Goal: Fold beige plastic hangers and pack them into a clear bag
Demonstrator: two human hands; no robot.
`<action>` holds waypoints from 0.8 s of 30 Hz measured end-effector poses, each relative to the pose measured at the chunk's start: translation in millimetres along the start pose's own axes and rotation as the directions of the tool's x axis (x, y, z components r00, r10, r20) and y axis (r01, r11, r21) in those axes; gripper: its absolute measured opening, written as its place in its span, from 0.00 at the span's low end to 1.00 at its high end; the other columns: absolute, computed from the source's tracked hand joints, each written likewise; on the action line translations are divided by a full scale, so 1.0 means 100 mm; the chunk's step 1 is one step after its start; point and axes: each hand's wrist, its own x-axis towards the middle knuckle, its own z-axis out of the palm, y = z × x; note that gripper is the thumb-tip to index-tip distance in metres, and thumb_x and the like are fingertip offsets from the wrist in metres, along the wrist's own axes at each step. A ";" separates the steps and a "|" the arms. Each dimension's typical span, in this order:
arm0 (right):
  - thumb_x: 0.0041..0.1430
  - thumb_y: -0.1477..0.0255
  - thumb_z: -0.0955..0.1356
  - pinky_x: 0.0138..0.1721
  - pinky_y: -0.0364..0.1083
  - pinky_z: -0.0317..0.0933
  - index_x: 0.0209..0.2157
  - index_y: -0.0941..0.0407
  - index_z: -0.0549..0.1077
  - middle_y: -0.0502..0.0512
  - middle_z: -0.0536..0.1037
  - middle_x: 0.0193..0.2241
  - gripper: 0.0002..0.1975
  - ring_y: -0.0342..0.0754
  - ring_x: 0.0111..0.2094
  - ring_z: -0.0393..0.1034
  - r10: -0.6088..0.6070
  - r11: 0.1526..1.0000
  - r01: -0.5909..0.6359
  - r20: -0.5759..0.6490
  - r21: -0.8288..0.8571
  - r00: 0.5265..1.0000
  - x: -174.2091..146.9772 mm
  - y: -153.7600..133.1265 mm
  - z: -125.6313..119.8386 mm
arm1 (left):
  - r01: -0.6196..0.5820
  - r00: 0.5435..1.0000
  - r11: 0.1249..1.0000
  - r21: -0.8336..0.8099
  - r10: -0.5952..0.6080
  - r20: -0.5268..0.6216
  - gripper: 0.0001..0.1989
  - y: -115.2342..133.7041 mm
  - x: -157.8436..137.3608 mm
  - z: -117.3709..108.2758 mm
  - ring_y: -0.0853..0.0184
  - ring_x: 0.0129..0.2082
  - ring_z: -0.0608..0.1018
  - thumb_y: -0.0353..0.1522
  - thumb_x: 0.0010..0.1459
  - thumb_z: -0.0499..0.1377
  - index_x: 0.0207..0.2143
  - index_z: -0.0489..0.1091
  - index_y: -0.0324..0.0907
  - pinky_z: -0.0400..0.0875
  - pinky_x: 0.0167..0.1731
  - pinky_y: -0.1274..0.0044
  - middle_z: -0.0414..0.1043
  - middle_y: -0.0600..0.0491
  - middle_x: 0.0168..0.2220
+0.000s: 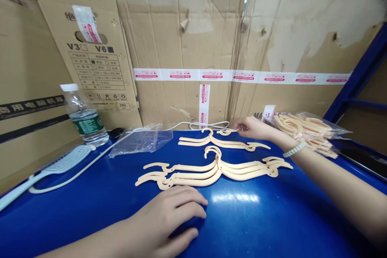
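While the right hand pinched a curved peach plastic piece near the blue desk's far edge, the left hand spread loosely by finished-looking peach hangers, a farther hanger lacking one end.

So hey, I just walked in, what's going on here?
Someone is handling beige hangers at a blue table. Their right hand reaches to a small piece at the back, though the grip is too small to make out. The left hand holds nothing, just in front of the near hangers. Another hanger lies behind those, with no end piece on its left arm. More sit in clear bags at the right.
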 end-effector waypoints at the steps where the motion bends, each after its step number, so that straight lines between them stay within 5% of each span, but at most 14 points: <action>1: 0.47 0.77 0.64 0.28 0.41 0.59 0.31 0.59 0.75 0.53 0.77 0.24 0.10 0.46 0.26 0.70 -0.014 1.000 0.014 -0.008 0.008 1.000 0.00 -0.05 0.00 | 0.014 1.000 0.999 -0.032 -0.015 -0.010 0.17 0.00 -0.01 0.00 0.60 0.50 0.74 0.25 0.58 0.56 0.49 0.68 0.45 0.67 0.52 0.71 0.72 0.47 0.51; 7: 0.47 0.80 0.64 0.27 0.41 0.57 0.30 0.58 0.72 0.51 0.72 0.24 0.08 0.43 0.25 0.65 -0.147 0.987 0.152 -0.087 0.056 0.985 -0.01 -0.43 -0.04 | 0.222 0.963 0.870 -0.440 -0.267 -0.043 0.11 -0.05 -0.01 0.05 0.61 0.49 0.74 0.32 0.61 0.58 0.47 0.71 0.45 0.67 0.51 0.71 0.74 0.49 0.48; 11: 0.50 0.80 0.64 0.29 0.40 0.58 0.31 0.58 0.70 0.50 0.69 0.27 0.06 0.42 0.26 0.63 -0.337 0.931 0.355 -0.175 0.083 0.925 -0.09 -0.77 -0.09 | 0.262 0.913 0.504 -0.823 -0.407 0.041 0.16 -0.10 0.03 0.08 0.61 0.42 0.78 0.42 0.64 0.55 0.46 0.72 0.40 0.70 0.45 0.70 0.75 0.45 0.43; 15: 0.58 0.79 0.63 0.31 0.41 0.59 0.33 0.57 0.69 0.52 0.71 0.31 0.05 0.43 0.30 0.65 -0.543 0.824 0.565 -0.237 0.030 0.805 -0.24 -1.14 -0.10 | 0.209 0.867 0.160 -0.965 -0.486 0.107 0.18 -0.14 0.07 0.10 0.61 0.40 0.79 0.44 0.63 0.58 0.43 0.72 0.37 0.69 0.43 0.71 0.75 0.42 0.45; 20: 0.66 0.78 0.60 0.29 0.44 0.55 0.30 0.57 0.69 0.54 0.71 0.29 0.11 0.45 0.28 0.63 -0.727 0.686 0.680 -0.207 -0.260 0.654 -0.42 -1.50 -0.08 | 0.179 0.833 0.070 -0.981 -0.542 0.114 0.17 -0.14 0.07 0.09 0.66 0.32 0.78 0.41 0.59 0.63 0.42 0.73 0.35 0.69 0.36 0.74 0.76 0.45 0.38; 24: 0.67 0.79 0.59 0.28 0.45 0.53 0.26 0.57 0.68 0.53 0.71 0.27 0.15 0.45 0.27 0.61 -0.796 0.591 0.664 -0.198 -0.458 0.572 -0.46 -1.58 -0.07 | 0.222 0.829 0.112 -0.969 -0.545 0.127 0.17 -0.14 0.09 0.07 0.71 0.25 0.73 0.41 0.54 0.67 0.35 0.73 0.34 0.65 0.29 0.78 0.75 0.48 0.31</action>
